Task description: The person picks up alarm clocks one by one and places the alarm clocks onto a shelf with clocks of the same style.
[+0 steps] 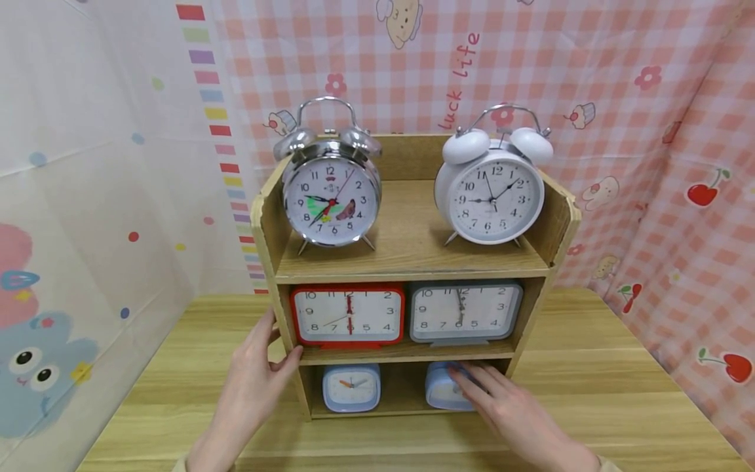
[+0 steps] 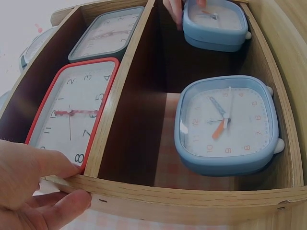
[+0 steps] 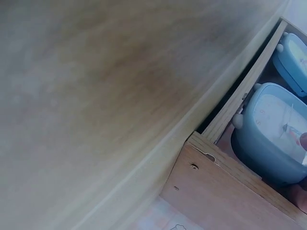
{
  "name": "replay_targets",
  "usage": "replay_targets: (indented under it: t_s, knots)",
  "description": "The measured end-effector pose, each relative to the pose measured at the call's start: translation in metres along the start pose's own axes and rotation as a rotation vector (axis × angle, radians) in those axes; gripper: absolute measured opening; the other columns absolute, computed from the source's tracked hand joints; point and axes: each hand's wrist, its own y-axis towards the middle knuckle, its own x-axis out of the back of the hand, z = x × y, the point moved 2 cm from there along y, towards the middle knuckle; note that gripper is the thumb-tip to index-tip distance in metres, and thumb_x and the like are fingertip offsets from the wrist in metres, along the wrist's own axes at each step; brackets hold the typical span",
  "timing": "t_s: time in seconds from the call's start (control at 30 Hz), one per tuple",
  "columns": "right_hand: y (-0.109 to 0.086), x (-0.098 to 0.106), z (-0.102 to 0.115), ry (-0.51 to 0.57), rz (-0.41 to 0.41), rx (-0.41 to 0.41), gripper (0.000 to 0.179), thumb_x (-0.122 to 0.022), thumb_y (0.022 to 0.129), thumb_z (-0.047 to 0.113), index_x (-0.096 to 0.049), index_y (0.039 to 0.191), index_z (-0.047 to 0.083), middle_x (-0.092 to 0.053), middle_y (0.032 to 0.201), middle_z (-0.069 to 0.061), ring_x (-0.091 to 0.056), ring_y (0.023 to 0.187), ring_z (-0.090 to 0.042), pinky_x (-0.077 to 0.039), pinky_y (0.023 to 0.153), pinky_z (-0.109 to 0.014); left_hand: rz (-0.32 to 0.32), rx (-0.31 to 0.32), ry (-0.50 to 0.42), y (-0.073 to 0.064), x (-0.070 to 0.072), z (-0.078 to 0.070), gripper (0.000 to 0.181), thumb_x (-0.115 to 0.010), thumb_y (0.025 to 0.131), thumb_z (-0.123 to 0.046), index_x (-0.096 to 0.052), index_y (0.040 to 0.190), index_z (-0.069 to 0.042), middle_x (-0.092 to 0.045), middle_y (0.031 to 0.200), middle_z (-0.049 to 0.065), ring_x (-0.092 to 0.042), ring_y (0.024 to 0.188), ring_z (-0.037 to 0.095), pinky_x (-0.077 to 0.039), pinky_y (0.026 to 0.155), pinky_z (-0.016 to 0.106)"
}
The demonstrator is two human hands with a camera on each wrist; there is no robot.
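Observation:
A small blue alarm clock (image 1: pixel 442 387) sits at the right of the bottom tier, and my right hand (image 1: pixel 501 400) holds it, fingers over its top and front. In the right wrist view, a fingertip (image 3: pixel 304 140) lies on the face of that blue clock (image 3: pixel 268 129). With thumb and fingers, my left hand (image 1: pixel 259 364) grips the left side panel of the wooden shelf (image 1: pixel 413 265). A matching blue clock (image 2: pixel 225 158) stands at the bottom left, facing out. Just beside my left thumb is the red-framed clock (image 2: pixel 72 110) on the middle tier.
A grey rectangular clock (image 1: pixel 466 314) stands beside the red one. On the top tier are a silver twin-bell clock (image 1: pixel 333 196) and a white twin-bell clock (image 1: pixel 492 196). The shelf stands on a wood-grain table (image 1: pixel 596 380), with patterned cloth (image 1: pixel 560 72) behind it.

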Motion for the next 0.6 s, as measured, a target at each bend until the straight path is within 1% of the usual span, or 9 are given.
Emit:
replay_targets:
  t_s: [0.23, 0.27, 0.3, 0.33, 0.37, 0.47, 0.5, 0.57, 0.6]
  knots:
    - [0.0033, -0.0015, 0.0017, -0.056, 0.001, 0.031, 0.058, -0.017, 0.117, 0.023, -0.072, 0.126, 0.007, -0.073, 0.123, -0.008, -0.069, 0.104, -0.022, -0.063, 0.082, -0.034, 0.004, 0.002, -0.008, -0.0003, 0.0001, 0.0011, 0.061, -0.073, 0.093, 0.005, -0.049, 0.148, -0.005, -0.06, 0.144, 0.025, -0.067, 0.123, 0.054, -0.061, 0.067, 0.016]
    - [0.0034, -0.002, 0.0018, -0.063, 0.001, 0.034, 0.054, -0.02, 0.116, 0.02, -0.072, 0.126, 0.006, -0.073, 0.122, -0.008, -0.069, 0.104, -0.022, -0.063, 0.082, -0.033, 0.007, 0.004, -0.009, -0.0002, 0.0, 0.0013, 0.061, -0.072, 0.093, 0.005, -0.049, 0.149, -0.004, -0.06, 0.144, 0.025, -0.067, 0.123, 0.054, -0.061, 0.067, 0.015]
    - [0.0034, -0.0023, 0.0019, -0.068, 0.004, 0.038, 0.048, -0.026, 0.115, 0.016, -0.071, 0.126, 0.006, -0.073, 0.122, -0.008, -0.07, 0.103, -0.022, -0.063, 0.082, -0.034, 0.008, 0.004, -0.01, -0.0003, 0.0001, 0.0014, 0.062, -0.072, 0.093, 0.006, -0.049, 0.149, -0.004, -0.06, 0.145, 0.025, -0.067, 0.123, 0.054, -0.061, 0.067, 0.016]
    - [0.0034, -0.0028, 0.0019, -0.07, 0.005, 0.041, 0.043, -0.032, 0.111, 0.012, -0.071, 0.126, 0.006, -0.073, 0.122, -0.009, -0.07, 0.103, -0.022, -0.063, 0.082, -0.034, 0.01, 0.006, -0.01, -0.0001, -0.0001, 0.0016, 0.062, -0.072, 0.093, 0.005, -0.048, 0.149, -0.004, -0.06, 0.145, 0.025, -0.067, 0.123, 0.054, -0.061, 0.067, 0.015]
    - [0.0034, -0.0033, 0.0018, -0.073, 0.006, 0.043, 0.043, -0.031, 0.11, 0.011, -0.071, 0.126, 0.006, -0.073, 0.122, -0.009, -0.07, 0.102, -0.022, -0.063, 0.082, -0.034, 0.011, 0.008, -0.011, 0.0, -0.0002, 0.0018, 0.062, -0.072, 0.093, 0.006, -0.048, 0.149, -0.004, -0.06, 0.145, 0.025, -0.067, 0.123, 0.054, -0.061, 0.067, 0.015]
    - [0.0033, -0.005, 0.0008, -0.072, 0.015, 0.041, 0.043, -0.032, 0.111, 0.014, -0.071, 0.128, 0.006, -0.073, 0.122, -0.008, -0.069, 0.102, -0.021, -0.063, 0.081, -0.033, 0.009, 0.002, -0.012, 0.0002, -0.0005, 0.0018, 0.063, -0.072, 0.092, 0.006, -0.048, 0.149, -0.004, -0.06, 0.145, 0.026, -0.067, 0.123, 0.054, -0.06, 0.067, 0.014]
    - [0.0033, -0.0055, 0.0004, -0.071, 0.017, 0.039, 0.047, -0.028, 0.113, 0.017, -0.07, 0.129, 0.006, -0.073, 0.122, -0.008, -0.069, 0.101, -0.021, -0.063, 0.081, -0.033, 0.007, -0.003, -0.014, 0.0, -0.0005, 0.0019, 0.063, -0.072, 0.092, 0.006, -0.048, 0.15, -0.004, -0.06, 0.145, 0.026, -0.067, 0.123, 0.054, -0.061, 0.067, 0.014]
    - [0.0031, -0.0067, -0.0004, -0.068, 0.02, 0.035, 0.049, -0.027, 0.114, 0.024, -0.07, 0.131, 0.006, -0.073, 0.12, -0.008, -0.069, 0.1, -0.021, -0.062, 0.08, -0.033, 0.003, -0.01, -0.018, -0.0001, -0.0006, 0.0018, 0.063, -0.072, 0.092, 0.007, -0.048, 0.149, -0.004, -0.06, 0.145, 0.026, -0.067, 0.123, 0.054, -0.061, 0.067, 0.014]
    - [0.0029, -0.0072, -0.0008, -0.063, 0.023, 0.033, 0.046, -0.031, 0.113, 0.025, -0.069, 0.132, 0.006, -0.073, 0.119, -0.008, -0.069, 0.1, -0.021, -0.063, 0.08, -0.033, 0.0, -0.015, -0.012, -0.0002, -0.0006, 0.0016, 0.063, -0.072, 0.092, 0.007, -0.049, 0.149, -0.004, -0.06, 0.145, 0.025, -0.067, 0.122, 0.054, -0.061, 0.066, 0.015]
